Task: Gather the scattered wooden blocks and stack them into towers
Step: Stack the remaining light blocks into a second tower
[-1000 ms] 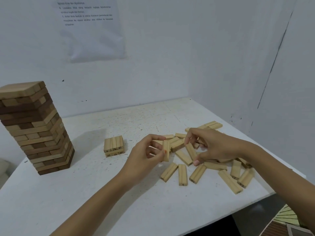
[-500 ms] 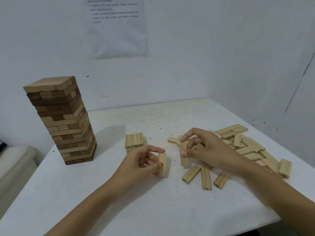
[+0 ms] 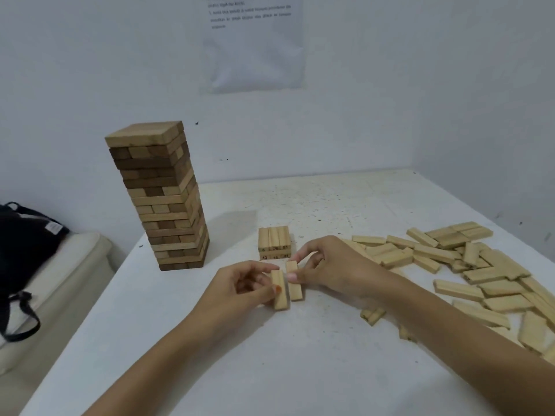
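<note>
Near the middle of the white table, the left hand pinches the first block and the right hand pinches the second block. The two touch side by side, long axes pointing toward the far edge. Bare tabletop runs to the near edge. One tall tower stands by the left edge, one two-layer stack sits just behind the hands, and loose blocks crowd the right edge.

Illegible numbers on block stack
</note>
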